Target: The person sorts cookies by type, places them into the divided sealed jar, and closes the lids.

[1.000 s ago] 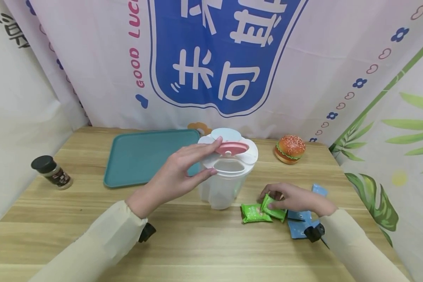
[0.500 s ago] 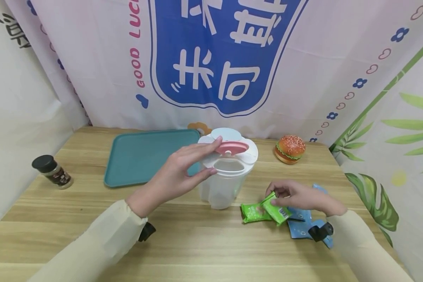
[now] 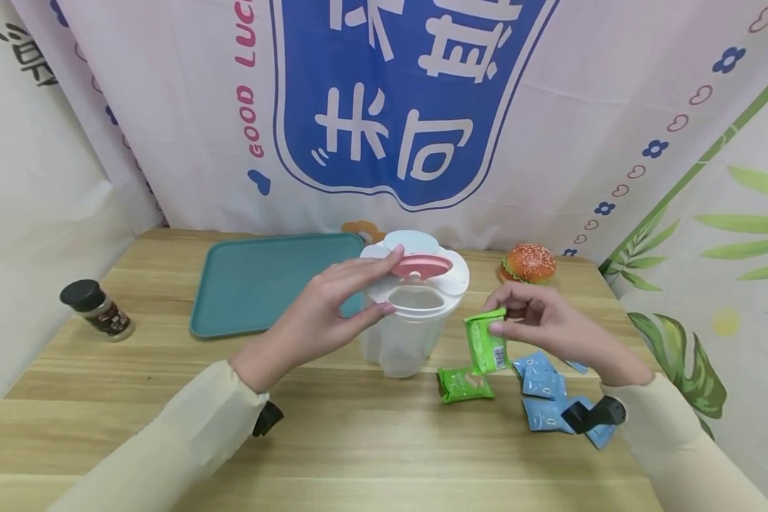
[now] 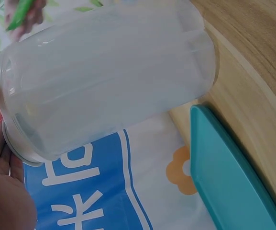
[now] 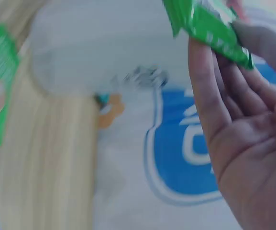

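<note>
My left hand (image 3: 323,316) holds the lid of a tall translucent storage container (image 3: 402,345) standing upright. Its index fingertip touches the raised pink flap (image 3: 424,267), and the thumb lies at the rim beside the open hole. In the left wrist view, the fingers meet the lid edge of the container (image 4: 114,76). My right hand (image 3: 544,320) pinches a small green snack packet (image 3: 486,345) in the air, right of the container; the right wrist view shows that packet (image 5: 214,31) between thumb and fingers. Another green packet (image 3: 464,385) lies on the table below.
Several blue packets (image 3: 542,384) lie under my right forearm. A toy hamburger (image 3: 530,263) sits at the back right. The teal tray (image 3: 256,284) lies left of the container, and a black-capped spice jar (image 3: 102,313) stands at the far left. A printed curtain (image 3: 192,142) hangs behind.
My right hand has taken hold of the green packet and lifted it off the other one, up from the table. My left hand keeps its place on the lid.
</note>
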`<state>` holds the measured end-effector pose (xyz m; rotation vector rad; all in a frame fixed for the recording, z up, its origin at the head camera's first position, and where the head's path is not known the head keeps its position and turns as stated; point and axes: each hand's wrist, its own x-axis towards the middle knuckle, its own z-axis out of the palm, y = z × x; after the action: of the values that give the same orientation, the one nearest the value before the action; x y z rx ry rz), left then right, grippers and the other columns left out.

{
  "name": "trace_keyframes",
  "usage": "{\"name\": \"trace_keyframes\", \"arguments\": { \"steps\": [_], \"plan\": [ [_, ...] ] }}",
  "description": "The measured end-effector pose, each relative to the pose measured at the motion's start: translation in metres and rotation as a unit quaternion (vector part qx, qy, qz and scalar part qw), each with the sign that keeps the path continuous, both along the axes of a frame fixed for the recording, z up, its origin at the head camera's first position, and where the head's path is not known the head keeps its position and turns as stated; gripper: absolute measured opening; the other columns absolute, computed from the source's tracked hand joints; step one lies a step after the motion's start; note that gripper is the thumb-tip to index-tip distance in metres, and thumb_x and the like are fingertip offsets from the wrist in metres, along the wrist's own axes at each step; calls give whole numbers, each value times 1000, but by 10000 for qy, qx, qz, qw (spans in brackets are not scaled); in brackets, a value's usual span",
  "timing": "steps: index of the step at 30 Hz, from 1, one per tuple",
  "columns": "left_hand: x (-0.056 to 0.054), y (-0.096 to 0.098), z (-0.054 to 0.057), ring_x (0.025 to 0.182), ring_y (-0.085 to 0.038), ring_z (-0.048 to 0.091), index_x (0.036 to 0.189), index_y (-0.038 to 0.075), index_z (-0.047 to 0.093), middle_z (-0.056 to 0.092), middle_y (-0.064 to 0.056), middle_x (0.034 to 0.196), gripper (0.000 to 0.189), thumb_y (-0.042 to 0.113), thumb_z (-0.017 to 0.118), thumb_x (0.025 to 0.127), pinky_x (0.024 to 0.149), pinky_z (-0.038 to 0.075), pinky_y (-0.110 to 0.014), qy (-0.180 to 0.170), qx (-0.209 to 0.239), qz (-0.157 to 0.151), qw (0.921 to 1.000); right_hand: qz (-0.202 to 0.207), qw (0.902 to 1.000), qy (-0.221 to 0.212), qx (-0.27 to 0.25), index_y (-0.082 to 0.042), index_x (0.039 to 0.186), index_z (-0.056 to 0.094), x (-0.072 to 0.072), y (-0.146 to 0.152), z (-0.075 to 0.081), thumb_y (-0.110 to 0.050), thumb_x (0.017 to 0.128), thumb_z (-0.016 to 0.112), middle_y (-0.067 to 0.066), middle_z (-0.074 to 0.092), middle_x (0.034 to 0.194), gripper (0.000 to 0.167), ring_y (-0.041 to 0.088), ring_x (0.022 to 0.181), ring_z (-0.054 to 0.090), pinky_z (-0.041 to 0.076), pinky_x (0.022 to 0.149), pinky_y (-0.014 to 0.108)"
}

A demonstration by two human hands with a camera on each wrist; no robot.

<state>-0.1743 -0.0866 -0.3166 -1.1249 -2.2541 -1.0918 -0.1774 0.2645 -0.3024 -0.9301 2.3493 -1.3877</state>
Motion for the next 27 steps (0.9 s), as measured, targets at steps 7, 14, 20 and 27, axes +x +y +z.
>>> {"name": "trace_keyframes", "arguments": {
  "steps": [7, 14, 20, 27],
  "plan": [
    [-2, -1, 2, 141, -26, 60, 155, 11, 52, 63, -4, 151, 69, 14, 81, 92, 124, 43, -49, -1, -10, -43, 10000, -443, 9928, 468, -1006, -6, 112, 67, 14, -25, 28, 8, 97, 66, -5, 75, 97, 21, 8, 77, 69, 61, 72, 20],
    [0, -2, 3, 139, -26, 61, 155, 11, 51, 64, -5, 149, 70, 12, 81, 92, 122, 44, -50, -107, -108, -52, 9999, -1112, 9732, 897, -1802, -3, 113, 67, 26, -45, 35, 10, 96, 66, -3, 76, 99, 22, 7, 81, 70, 60, 73, 18],
    [-1, -3, 2, 139, -25, 61, 155, 10, 51, 63, -4, 151, 70, 11, 81, 92, 119, 49, -45, -103, -69, -66, 9999, -1447, 9489, 1638, -2275, 9, 113, 63, 21, -65, 34, 9, 94, 71, 2, 75, 106, 21, 11, 89, 73, 63, 77, 20],
    [-1, -3, 0, 140, -26, 60, 155, 10, 51, 61, -4, 153, 69, 11, 80, 93, 121, 46, -46, -85, -27, -85, 9999, -1282, 9442, 2238, -2050, 14, 113, 60, 17, -84, 27, 17, 90, 70, -9, 69, 113, 25, 7, 105, 73, 63, 88, 24]
  ]
}}
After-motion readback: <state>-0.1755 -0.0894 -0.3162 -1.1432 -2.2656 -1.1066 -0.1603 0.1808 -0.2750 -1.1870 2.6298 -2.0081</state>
